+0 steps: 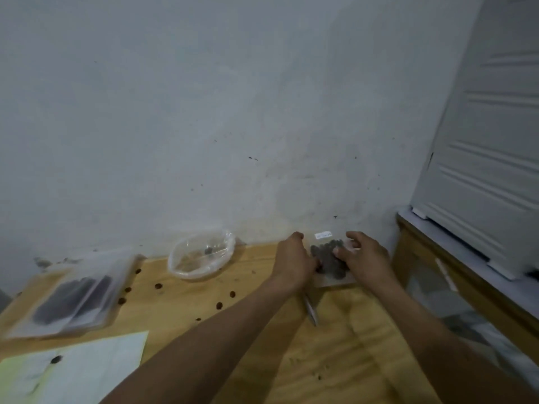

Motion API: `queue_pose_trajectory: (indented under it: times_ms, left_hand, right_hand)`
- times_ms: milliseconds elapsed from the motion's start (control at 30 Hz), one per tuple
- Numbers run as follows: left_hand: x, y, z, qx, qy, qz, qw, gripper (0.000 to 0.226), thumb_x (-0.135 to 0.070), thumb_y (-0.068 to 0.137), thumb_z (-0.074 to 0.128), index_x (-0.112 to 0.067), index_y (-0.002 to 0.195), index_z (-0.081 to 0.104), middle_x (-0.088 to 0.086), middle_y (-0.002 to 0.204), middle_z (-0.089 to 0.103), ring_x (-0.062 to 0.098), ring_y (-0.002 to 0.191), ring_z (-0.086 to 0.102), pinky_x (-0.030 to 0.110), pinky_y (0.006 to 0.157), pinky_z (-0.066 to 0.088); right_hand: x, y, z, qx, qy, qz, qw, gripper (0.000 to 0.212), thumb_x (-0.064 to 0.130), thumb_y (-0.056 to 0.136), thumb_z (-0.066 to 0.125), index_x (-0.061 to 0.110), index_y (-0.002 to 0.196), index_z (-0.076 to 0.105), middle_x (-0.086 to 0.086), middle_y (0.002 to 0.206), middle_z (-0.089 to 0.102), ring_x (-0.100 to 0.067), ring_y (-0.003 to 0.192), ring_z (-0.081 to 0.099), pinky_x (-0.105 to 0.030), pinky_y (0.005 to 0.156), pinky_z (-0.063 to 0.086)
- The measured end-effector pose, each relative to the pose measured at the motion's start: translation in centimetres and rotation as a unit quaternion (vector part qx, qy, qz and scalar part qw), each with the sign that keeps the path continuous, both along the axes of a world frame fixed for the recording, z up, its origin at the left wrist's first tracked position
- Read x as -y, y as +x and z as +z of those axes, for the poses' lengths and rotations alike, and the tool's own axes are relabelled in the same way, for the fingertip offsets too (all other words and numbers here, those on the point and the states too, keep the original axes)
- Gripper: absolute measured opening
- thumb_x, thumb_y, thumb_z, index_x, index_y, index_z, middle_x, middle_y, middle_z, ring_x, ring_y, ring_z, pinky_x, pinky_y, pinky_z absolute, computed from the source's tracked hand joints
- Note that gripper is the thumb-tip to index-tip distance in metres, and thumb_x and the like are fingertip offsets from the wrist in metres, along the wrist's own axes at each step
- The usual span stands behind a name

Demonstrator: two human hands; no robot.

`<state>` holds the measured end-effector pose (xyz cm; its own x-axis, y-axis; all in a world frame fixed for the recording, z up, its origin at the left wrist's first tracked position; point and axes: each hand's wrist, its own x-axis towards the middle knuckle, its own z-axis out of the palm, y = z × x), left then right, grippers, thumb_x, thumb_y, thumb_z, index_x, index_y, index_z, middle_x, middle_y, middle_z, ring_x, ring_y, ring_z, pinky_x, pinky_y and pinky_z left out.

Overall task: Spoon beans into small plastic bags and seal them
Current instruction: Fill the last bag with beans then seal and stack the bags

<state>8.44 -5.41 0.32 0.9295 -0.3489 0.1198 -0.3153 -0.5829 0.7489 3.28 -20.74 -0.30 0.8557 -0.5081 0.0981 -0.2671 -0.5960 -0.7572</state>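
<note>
Loose beans dot the worktop beside filled bags at left. Farther back, both hands, left hand and right hand, pinch a bean-filled small bag lying flat by the wall, apparently sealing it; the bowl looks almost empty

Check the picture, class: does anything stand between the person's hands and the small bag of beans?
Nothing visible does. The left hand and right hand are already on the small bag of beans, one at each side, on the wooden table.
</note>
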Motion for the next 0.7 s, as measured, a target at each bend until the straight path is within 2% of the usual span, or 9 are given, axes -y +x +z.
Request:
queue_pose_trajectory:
  times_ms: [100,167,233,333,433,533,633,700]
  left_hand:
    - [0.3,-0.2,-1.2,0.104,0.201,-0.064,0.972,0.045,-0.028,0.094,0.065,-0.006,0.133,0.061,0.018,0.145,0.048,0.036,0.132,0.046,0.041,0.106,0.041]
    - [0.2,-0.3,-2.0,0.156,0.285,-0.102,0.940,0.042,-0.035,0.099,0.056,-0.012,0.133,0.064,0.012,0.153,0.046,0.033,0.145,0.030,0.043,0.118,0.023]
    - [0.0,-0.1,-2.7,0.175,0.338,-0.135,0.915,0.042,-0.038,0.105,0.044,-0.015,0.134,0.064,0.005,0.153,0.049,0.029,0.155,0.015,0.049,0.124,0.004]
    - [-0.5,0.2,-3.1,0.193,0.395,-0.161,0.884,0.051,-0.039,0.109,0.031,-0.012,0.148,0.050,0.004,0.160,0.041,0.029,0.158,-0.005,0.059,0.121,-0.015]
    - [-0.6,0.4,-3.0,0.194,0.416,-0.168,0.872,0.053,-0.039,0.110,0.028,-0.012,0.152,0.046,0.005,0.162,0.039,0.030,0.157,-0.010,0.064,0.117,-0.021]
    - [-0.6,0.4,-2.8,0.189,0.403,-0.169,0.879,0.051,-0.040,0.110,0.028,-0.013,0.147,0.051,0.005,0.160,0.041,0.030,0.157,-0.011,0.066,0.115,-0.022]
    - [-1.2,0.1,-2.5,0.201,0.337,-0.147,0.908,0.050,-0.038,0.109,0.028,-0.014,0.147,0.051,0.005,0.161,0.040,0.028,0.157,-0.011,0.061,0.115,-0.026]
    - [-2.3,0.2,-2.1,0.237,0.272,-0.119,0.925,0.054,-0.038,0.107,0.025,-0.012,0.149,0.049,0.006,0.160,0.041,0.030,0.158,-0.006,0.054,0.115,-0.028]
  right_hand:
    - [-0.2,-0.1,-1.7,-0.036,-0.085,0.047,0.995,0.039,0.024,0.101,0.059,0.008,0.136,0.060,-0.013,0.142,0.057,-0.030,0.127,0.055,-0.033,0.103,0.042]
    - [-0.3,-0.2,-3.1,-0.057,-0.152,0.084,0.983,0.038,0.026,0.105,0.048,0.011,0.138,0.059,-0.010,0.150,0.050,-0.027,0.133,0.050,-0.031,0.108,0.038]
    - [-0.2,-0.1,-4.2,-0.066,-0.178,0.105,0.976,0.040,0.029,0.108,0.039,0.011,0.139,0.057,-0.008,0.147,0.054,-0.026,0.131,0.052,-0.034,0.108,0.039]
    - [-0.1,0.2,-4.5,-0.092,-0.192,0.116,0.970,0.033,0.027,0.109,0.034,0.011,0.128,0.055,-0.007,0.130,0.061,-0.026,0.119,0.056,-0.039,0.104,0.038]
    - [0.0,0.5,-4.5,-0.099,-0.201,0.122,0.967,0.033,0.027,0.109,0.033,0.012,0.130,0.053,-0.007,0.133,0.059,-0.026,0.123,0.053,-0.041,0.109,0.034]
    - [0.0,0.4,-4.4,-0.110,-0.198,0.129,0.966,0.043,0.029,0.110,0.030,0.011,0.146,0.044,-0.006,0.151,0.048,-0.024,0.142,0.040,-0.042,0.119,0.024]
    - [-0.2,-0.2,-3.6,-0.120,-0.191,0.127,0.966,0.050,0.033,0.110,0.027,0.014,0.156,0.033,-0.004,0.165,0.028,-0.022,0.154,0.017,-0.041,0.124,0.011]
    - [-0.6,-0.4,-2.6,-0.114,-0.212,0.127,0.962,0.050,0.031,0.111,0.026,0.013,0.157,0.030,-0.004,0.167,0.022,-0.021,0.155,0.012,-0.040,0.125,0.007]
